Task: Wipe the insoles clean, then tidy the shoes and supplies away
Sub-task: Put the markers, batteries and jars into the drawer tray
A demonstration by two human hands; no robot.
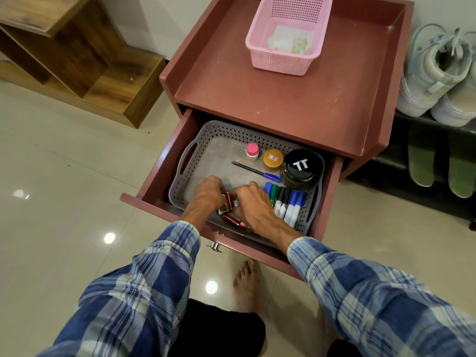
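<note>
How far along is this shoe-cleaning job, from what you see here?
Near the end, it seems. Done: the pale sneakers sit on the shoe rack, and crumpled wipes lie in the pink basket. In hand: the left hand and right hand handle small red cylinders in the gray tray of the open drawer. Left: probably shutting the drawer and clearing the basket.

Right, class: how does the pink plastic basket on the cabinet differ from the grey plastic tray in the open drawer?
The pink plastic basket is tall-walled and holds crumpled white sheets; the grey plastic tray is shallow, with cut-out handles, and holds markers, jars and a pen. The basket sits on the cabinet top; the tray lies in the drawer. Both have perforated walls.
</note>
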